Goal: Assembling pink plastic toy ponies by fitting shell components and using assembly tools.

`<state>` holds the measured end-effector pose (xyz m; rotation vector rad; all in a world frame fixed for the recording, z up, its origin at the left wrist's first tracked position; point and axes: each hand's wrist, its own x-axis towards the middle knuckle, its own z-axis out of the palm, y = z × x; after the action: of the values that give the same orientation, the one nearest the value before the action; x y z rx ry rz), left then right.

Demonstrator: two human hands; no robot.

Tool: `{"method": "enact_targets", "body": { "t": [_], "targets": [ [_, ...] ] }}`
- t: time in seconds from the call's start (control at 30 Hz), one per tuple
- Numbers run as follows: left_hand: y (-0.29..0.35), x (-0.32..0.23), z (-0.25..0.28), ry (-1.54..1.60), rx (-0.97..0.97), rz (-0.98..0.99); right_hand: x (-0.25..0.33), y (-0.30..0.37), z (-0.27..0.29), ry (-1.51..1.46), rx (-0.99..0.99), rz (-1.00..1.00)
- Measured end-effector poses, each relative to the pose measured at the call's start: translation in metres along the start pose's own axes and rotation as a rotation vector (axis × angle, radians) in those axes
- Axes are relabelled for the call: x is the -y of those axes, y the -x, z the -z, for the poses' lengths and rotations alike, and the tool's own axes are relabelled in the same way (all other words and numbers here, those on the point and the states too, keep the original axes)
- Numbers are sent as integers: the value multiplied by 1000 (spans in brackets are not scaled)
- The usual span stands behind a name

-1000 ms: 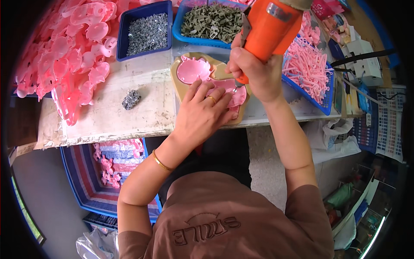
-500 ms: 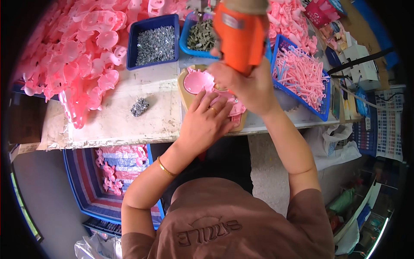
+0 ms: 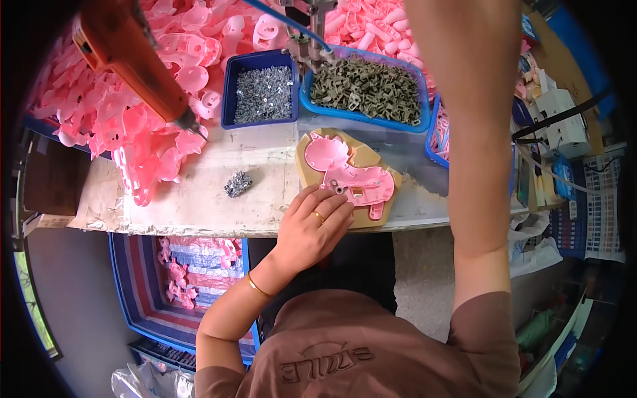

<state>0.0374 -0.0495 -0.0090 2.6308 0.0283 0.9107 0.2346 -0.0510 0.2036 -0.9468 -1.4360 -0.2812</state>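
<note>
My left hand (image 3: 313,227) lies at the near edge of a pink plastic toy shell (image 3: 365,186), its fingers stretched out over the shell and holding nothing. Under the shell is a tan fixture block (image 3: 307,171); a small ring-like metal part (image 3: 339,189) shows near my fingertips. My right forearm (image 3: 479,159) reaches up and away at the right, with the hand itself beyond the upper rim. An orange power screwdriver (image 3: 136,63) is at the upper left, its bit pointing down toward the table, with no hand on it.
Small metal screws fill a dark blue tray (image 3: 229,106); a loose heap of screws (image 3: 237,184) lies nearer. Drab green clips (image 3: 365,86) fill a light blue tray. Pink shells (image 3: 133,119) pile up at left, pink parts (image 3: 371,26) behind. A blue basket (image 3: 434,156) is partly hidden by my arm.
My right hand has let go of the screwdriver and moved up out of the picture. The screwdriver is now at the upper left. My left hand has drawn slightly nearer on the shell.
</note>
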Motion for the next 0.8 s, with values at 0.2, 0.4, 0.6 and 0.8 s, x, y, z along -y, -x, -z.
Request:
{"method": "enact_targets", "body": {
  "t": [0.2, 0.4, 0.6, 0.8],
  "targets": [
    [10, -20, -11, -21, 32, -48, -42, -56, -2, -128, 415, -399],
    [6, -28, -17, -173, 90, 8, -3, -22, 0, -458, 371, -520],
    [6, -33, -30, -299, 172, 124, 28, 19, 0, -462, 69, -686],
    [6, -37, -34, -402, 242, 97, 26, 45, 0, -413, -10, -735]
  ]
}}
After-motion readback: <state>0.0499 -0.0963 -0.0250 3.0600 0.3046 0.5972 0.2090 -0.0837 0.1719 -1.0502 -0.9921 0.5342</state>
